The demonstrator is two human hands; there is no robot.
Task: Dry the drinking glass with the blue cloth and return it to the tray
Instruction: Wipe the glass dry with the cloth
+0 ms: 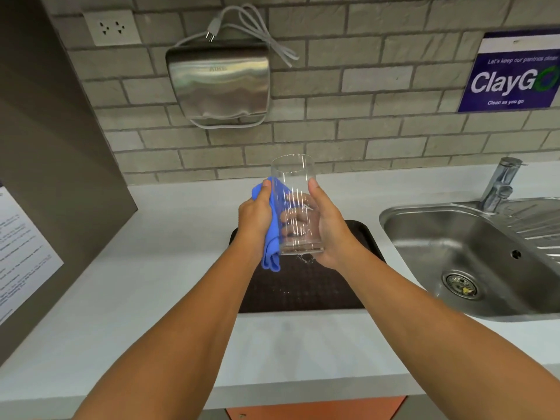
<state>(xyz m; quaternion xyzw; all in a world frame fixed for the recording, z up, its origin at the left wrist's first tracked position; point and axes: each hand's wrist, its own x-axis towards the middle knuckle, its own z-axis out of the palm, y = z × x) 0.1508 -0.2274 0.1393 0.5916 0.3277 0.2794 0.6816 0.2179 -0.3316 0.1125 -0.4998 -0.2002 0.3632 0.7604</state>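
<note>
White countertop [157, 283] runs beneath a grey brick wall [363, 116], and above it a clear drinking glass [295, 204] is held upright, raised over the dark tray [303, 292] and not touching it. The glass is gripped by the right hand [327, 225], whose fingers are curled around its far side and seen through the wall of the glass, with the thumb laid up the near right side towards the rim. Against the left side of the glass a blue cloth [271, 231] is pressed by the left hand [254, 216], which is closed on the bunched fabric, thumb pointing upward; the loose end of the cloth hangs below the base of the glass. Both forearms are stretched forward from the lower edge of the view and converge at the glass. Water drops are seen on the tray below. A steel sink [472, 259] with a tap [500, 186] lies to the right, and a metal hand dryer [218, 83] is mounted on the wall.
</note>
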